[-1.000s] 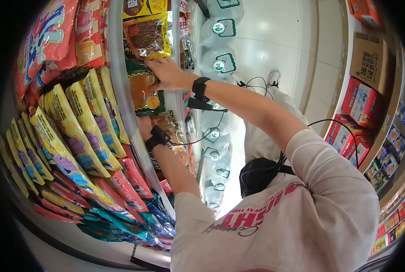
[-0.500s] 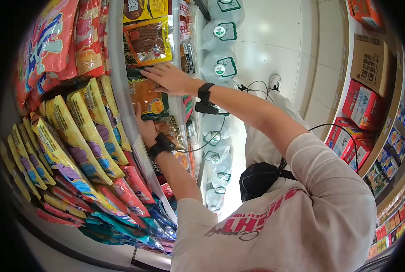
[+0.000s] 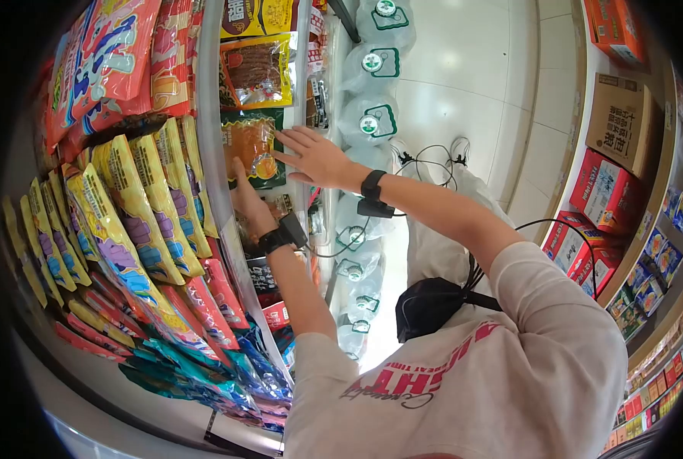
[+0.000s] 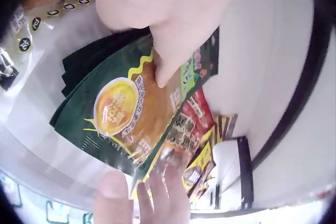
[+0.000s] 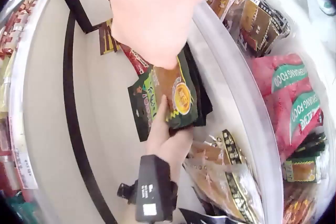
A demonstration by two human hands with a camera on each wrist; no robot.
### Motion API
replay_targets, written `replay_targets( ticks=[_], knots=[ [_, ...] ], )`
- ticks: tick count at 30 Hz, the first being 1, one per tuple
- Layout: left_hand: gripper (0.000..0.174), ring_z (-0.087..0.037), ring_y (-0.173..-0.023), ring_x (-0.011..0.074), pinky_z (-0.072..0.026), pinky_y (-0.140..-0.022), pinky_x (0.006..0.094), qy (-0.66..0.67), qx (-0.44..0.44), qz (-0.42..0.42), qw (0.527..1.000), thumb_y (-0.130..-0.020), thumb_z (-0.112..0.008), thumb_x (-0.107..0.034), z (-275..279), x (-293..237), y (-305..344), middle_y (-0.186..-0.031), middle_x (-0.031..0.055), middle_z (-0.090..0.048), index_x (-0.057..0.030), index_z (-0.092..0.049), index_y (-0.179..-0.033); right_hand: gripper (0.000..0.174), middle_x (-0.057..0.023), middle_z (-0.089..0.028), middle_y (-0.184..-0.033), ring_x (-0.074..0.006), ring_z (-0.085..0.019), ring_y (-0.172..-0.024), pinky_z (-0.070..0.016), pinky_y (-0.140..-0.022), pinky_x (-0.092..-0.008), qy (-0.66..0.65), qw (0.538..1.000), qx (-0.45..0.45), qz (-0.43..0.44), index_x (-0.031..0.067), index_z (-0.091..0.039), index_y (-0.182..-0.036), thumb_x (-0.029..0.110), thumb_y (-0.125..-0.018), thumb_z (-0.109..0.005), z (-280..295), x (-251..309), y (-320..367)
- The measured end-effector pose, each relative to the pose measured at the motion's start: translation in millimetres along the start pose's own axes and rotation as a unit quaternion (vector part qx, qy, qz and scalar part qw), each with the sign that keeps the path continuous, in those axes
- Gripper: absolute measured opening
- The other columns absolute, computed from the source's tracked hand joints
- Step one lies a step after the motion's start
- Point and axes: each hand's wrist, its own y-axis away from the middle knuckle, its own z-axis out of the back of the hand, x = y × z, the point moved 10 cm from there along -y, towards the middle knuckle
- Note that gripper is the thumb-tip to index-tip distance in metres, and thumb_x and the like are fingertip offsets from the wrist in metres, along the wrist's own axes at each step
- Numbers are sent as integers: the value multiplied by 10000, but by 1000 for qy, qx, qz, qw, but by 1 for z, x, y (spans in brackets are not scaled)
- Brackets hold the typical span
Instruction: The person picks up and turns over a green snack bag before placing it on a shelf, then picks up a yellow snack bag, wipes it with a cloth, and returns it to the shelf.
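My left hand [image 3: 254, 205] grips a small stack of dark green snack packets [image 4: 115, 134] by one end. Its thumb [image 5: 161, 112] lies over the front packet, and its other fingers are mostly hidden behind the stack. Each packet's front has an orange-brown window and a round yellow emblem. Beside the stack's aisle-side edge is my right hand [image 3: 320, 159], fingers straight and a little spread. In the left wrist view the right hand's fingertips [image 4: 160, 192] appear just past the packet's lower corner.
A clear shelf lip [image 5: 236, 66] runs along the aisle side. A yellow-edged packet [image 3: 257, 70] lies beyond the stack; clear-windowed packets [image 5: 220, 182] lie on the near side. Hanging yellow bags [image 3: 138, 206] crowd the left. Large water bottles [image 3: 372, 115] line the floor.
My right hand has drawn back from the packets' far edge toward the aisle side, its fingers straightening. The left hand has come further up, its thumb now over the front packet.
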Motion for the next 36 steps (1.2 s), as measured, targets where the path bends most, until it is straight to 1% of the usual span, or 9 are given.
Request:
replay_targets(
  ticks=[6,11,12,15,18,20,25,30,36],
  knots=[
    [854,-363,-1355,507,-323,-1112,524,-305,-59,-178,933,-853,-761,-297,8,-4,19,-1498,364,-318,110,-313,-1456,610,-173,-400,-1522,-324,-398,-1380,-291,-1183,-452,63,998,0,-2,103,-525,-1394,294,-844,-704,-7,3,2],
    [984,-82,-1479,535,-158,-1205,565,-373,-16,-326,869,-844,-756,-210,-12,-23,76,-1573,392,-74,-21,-125,-1576,579,-166,-452,-1471,-314,-409,-1364,-315,-1160,-443,57,998,23,-16,105,-556,-1360,269,-828,-712,-6,0,-2],
    [739,-150,-1464,532,-181,-1198,574,-381,30,-330,863,-905,-670,-189,-22,-30,86,-1575,341,-198,-42,-316,-1537,556,-165,-463,-1460,-312,-410,-1362,-321,-1154,-441,50,998,27,-17,102,-571,-1341,256,-826,-712,-4,0,-3],
    [575,-236,-1412,567,-237,-1162,603,-327,249,-331,849,-947,-607,-229,-76,40,65,-1544,251,-348,-32,-452,-1465,470,-178,-492,-1442,-323,-433,-1352,-345,-1135,-448,53,996,75,9,59,-613,-1270,221,-832,-662,-11,-7,-5],
    [536,-256,-1387,588,-248,-1158,601,-389,213,-326,835,-982,-549,-335,-88,22,82,-1494,222,-434,-5,-517,-1404,399,-194,-515,-1408,-347,-500,-1294,-433,-1074,-431,-143,988,66,4,31,-637,-1195,106,-803,-642,24,-22,4],
    [556,-260,-1379,593,-258,-1158,592,-418,198,-305,833,-991,-529,-371,-91,21,81,-1489,229,-434,1,-511,-1405,384,-195,-513,-1402,-369,-540,-1249,-483,-1024,-423,-203,976,-70,-30,25,-631,-1178,20,-795,-611,88,-37,25],
    [596,-253,-1402,562,-261,-1153,603,-439,199,-308,821,-1002,-488,-419,-88,23,83,-1504,226,-421,-10,-485,-1436,304,-185,-562,-1330,-375,-553,-1232,-473,-1026,-419,-190,949,-169,-187,49,-639,-1150,-32,-865,-573,244,-117,142],
    [586,-352,-1385,470,-297,-1121,617,-446,229,-250,828,-992,-465,-427,-83,23,61,-1491,196,-457,-23,-520,-1414,214,-123,-627,-1209,-225,-644,-1102,-549,-912,-340,-102,888,-240,-380,22,-636,-1147,6,-956,-540,361,-195,340],
    [708,-378,-1393,432,-354,-1123,506,-459,268,-144,835,-961,-491,-453,-103,29,47,-1457,303,-446,94,-451,-1408,215,-103,-687,-1107,-206,-681,-993,-551,-859,-316,-71,795,-360,-483,-4,-632,-1155,130,-1027,-523,418,-154,460]
  ],
)
